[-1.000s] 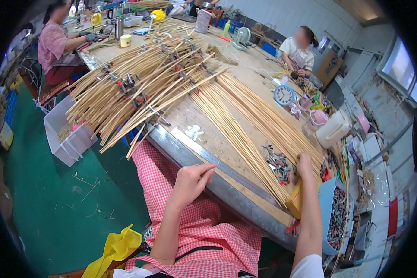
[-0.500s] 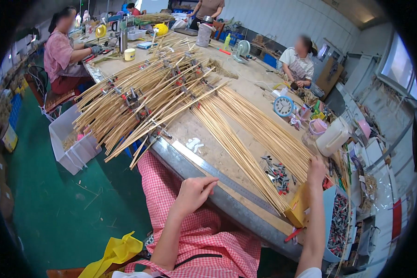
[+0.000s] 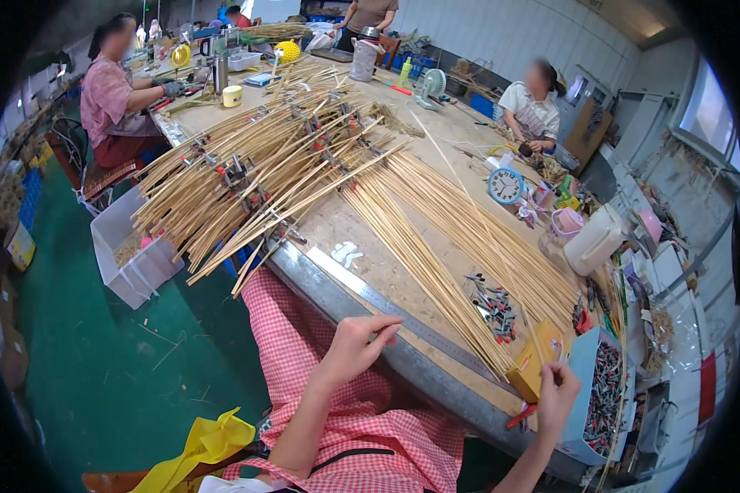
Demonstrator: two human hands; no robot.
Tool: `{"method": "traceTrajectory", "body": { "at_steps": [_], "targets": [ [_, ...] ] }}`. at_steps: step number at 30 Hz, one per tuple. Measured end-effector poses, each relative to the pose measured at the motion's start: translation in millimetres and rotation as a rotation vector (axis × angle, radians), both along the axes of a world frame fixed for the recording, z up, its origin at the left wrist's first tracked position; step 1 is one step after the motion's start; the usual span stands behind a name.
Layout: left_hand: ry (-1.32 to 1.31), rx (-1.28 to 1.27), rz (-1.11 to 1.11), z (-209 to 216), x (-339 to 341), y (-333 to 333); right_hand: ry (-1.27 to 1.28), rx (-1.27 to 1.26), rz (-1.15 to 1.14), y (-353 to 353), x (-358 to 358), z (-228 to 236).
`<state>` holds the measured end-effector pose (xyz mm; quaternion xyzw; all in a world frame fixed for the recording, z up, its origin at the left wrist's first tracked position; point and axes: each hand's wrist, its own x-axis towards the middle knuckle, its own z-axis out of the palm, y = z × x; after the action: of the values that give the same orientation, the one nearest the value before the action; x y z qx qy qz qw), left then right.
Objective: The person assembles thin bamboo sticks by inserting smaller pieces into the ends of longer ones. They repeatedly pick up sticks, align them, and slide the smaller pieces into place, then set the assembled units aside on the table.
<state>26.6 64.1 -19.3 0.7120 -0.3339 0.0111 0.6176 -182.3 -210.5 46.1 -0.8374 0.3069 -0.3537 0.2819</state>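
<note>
Tan stick [image 3: 460,182] was pinched in the right hand [image 3: 557,388], slanting across the table [image 3: 395,264] from its near right corner, left hand [image 3: 358,343] half-curled at the near edge, honestly couldn't tell if around anything.

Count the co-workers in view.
4: person in pink, left; person in white, right; person in brown, top centre; person in red, top, left of centre. Others may be hidden.

Wide fisheye view looking down from head height
It faces across the long worktop [image 3: 378,259], close above the left hand [image 3: 357,348] and right hand [image 3: 557,393] low in frame; green floor [image 3: 82,361] spreads at left, the pale wall [image 3: 485,37] stands at upper right
</note>
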Motion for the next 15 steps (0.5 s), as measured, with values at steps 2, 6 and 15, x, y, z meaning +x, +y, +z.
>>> {"method": "traceTrajectory", "body": {
  "at_steps": [2, 6, 15],
  "targets": [
    [0.06, -0.088, -0.053, 0, -2, -5, -0.035, 0.208, 0.084, 22, -1, -8],
    [0.396, -0.511, -0.205, 0, -14, -18, -0.015, 0.474, 0.339, 65, 7, -38],
    [0.521, -0.627, -0.109, -3, -6, -3, 0.014, 0.824, 0.457, 115, 30, -53]
  ]
}}
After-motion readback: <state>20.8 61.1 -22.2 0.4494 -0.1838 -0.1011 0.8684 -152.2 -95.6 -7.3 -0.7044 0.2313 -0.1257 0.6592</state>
